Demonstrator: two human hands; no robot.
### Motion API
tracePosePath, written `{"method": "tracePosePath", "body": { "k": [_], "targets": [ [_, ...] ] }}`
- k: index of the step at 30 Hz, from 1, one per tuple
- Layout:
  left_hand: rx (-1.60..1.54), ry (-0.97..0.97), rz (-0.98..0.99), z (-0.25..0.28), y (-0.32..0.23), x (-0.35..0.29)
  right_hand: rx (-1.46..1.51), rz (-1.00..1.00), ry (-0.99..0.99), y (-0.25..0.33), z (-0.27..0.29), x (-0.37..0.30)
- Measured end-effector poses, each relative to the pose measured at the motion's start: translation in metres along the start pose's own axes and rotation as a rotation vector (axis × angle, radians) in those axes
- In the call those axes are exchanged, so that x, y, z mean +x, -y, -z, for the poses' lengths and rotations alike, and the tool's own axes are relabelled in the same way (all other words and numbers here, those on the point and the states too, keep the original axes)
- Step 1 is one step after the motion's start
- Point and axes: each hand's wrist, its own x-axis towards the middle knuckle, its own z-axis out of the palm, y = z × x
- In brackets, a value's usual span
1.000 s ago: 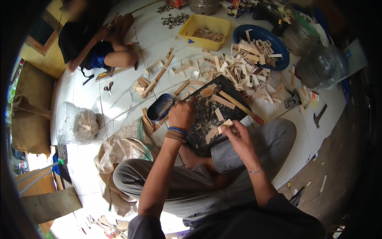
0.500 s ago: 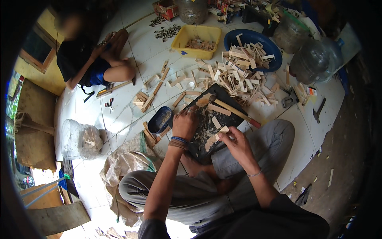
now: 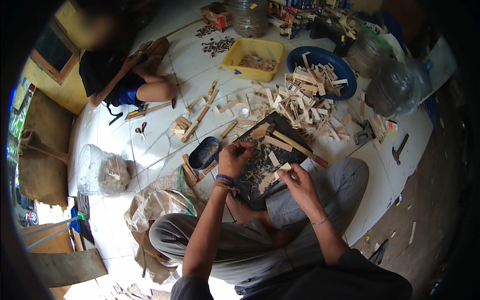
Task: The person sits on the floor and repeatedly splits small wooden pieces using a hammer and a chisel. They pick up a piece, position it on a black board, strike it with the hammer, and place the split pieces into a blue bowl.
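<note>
My right hand pinches a small pale wooden piece above the right side of a black board. Over the board's left edge is my left hand, its fingertips pressed together; anything between them is too small to make out. A hammer with a wooden, red-ended handle lies across the board's far right part. Beside it rest a flat wood strip and a smaller wood block, amid scattered shavings and bits. Left of my left hand stands a dark blue oval tub holding small bits.
A large heap of wooden pieces spills from a blue basin beyond the board. Farther back stands a yellow tub. Another person sits at the far left, near scissors. A second hammer lies right.
My left hand has lifted slightly and turned, its fingers now pointing right. My right hand still holds the wooden piece in nearly the same place. The whole view has shifted a little.
</note>
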Motion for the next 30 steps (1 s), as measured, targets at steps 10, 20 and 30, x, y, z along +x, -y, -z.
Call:
{"method": "tracePosePath", "body": {
  "k": [10,20,30],
  "targets": [
    [0.046,-0.059,-0.049,-0.005,-0.002,-0.006,-0.031,-0.019,0.000,0.004,-0.001,0.001],
    [-0.649,0.036,-0.041,-0.030,-0.023,-0.041,-0.010,-0.019,0.022,-0.001,0.000,0.003],
    [-0.728,0.106,-0.045,-0.038,-0.031,-0.057,0.002,-0.027,0.020,0.001,0.002,0.003]
  ]
}}
